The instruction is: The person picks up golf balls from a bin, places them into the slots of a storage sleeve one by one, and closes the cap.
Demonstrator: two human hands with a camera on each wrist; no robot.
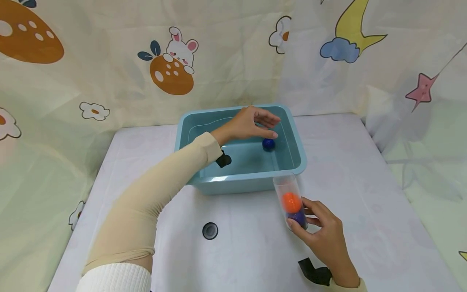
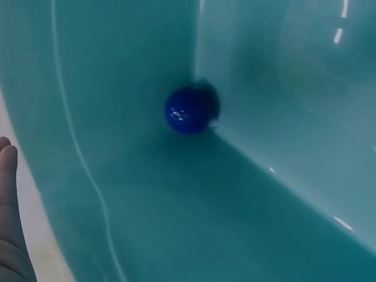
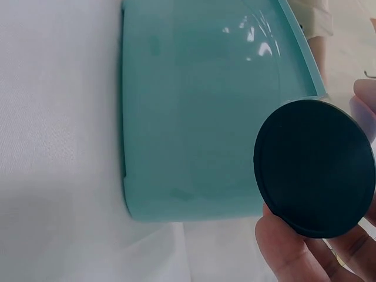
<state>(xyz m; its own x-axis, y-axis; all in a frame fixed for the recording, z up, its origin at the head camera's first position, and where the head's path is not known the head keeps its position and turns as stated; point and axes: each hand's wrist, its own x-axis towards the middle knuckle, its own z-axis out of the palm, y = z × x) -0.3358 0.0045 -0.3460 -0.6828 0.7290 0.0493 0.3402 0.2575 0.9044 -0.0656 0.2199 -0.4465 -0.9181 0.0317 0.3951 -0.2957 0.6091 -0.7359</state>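
Over the blue-green plastic basin (image 1: 233, 182) hovers my left hand (image 1: 251, 123), its fingers loosely extended and nothing held. A dark blue ball (image 1: 268, 144) lies on the basin floor just below that hand; the left wrist view shows the ball (image 2: 189, 110) against a corner of the basin, apart from the fingers. My right hand (image 1: 322, 227) grips a clear plastic tube (image 1: 281, 184) near its base, in front of the basin. An orange ball (image 1: 291, 202) sits inside the tube on top of a purple-blue ball (image 1: 297, 217). The right wrist view shows the tube's dark round base (image 3: 315, 168).
On the white table (image 1: 248, 243), left of the tube, lies a small round black-and-grey cap (image 1: 210, 230). A cream curtain (image 1: 233, 52) with printed cartoon pictures stands behind the table. Black straps (image 1: 315, 273) hang at the wrists.
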